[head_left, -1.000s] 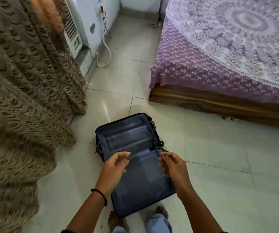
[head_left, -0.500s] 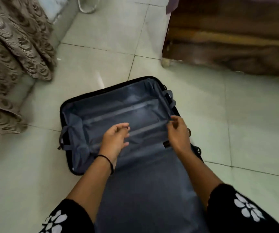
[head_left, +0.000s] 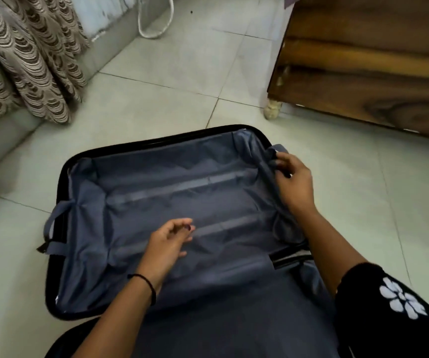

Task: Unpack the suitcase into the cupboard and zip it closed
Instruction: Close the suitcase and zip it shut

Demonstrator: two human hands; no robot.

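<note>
My right grip pinches the end of a grey-blue fabric strap at the right-hand rim of the case, fingers curled round it. My left grip hovers just above the lining, fingers loosely bent and holding nothing, with a thin black band round that wrist. Under both lies the black hard-shell suitcase, opened flat on the pale tiled floor. Its far half is lined in creased grey-blue cloth crossed by two raised ribs, and its near half runs beneath my forearms. A second grey-blue strap with a black buckle hangs over the left rim. A black sleeve printed with a white flower covers my right arm. Beyond the case stand a dark wooden bed frame at upper right and a brown scallop-patterned curtain at upper left, and a looped white cord lies by the wall.
</note>
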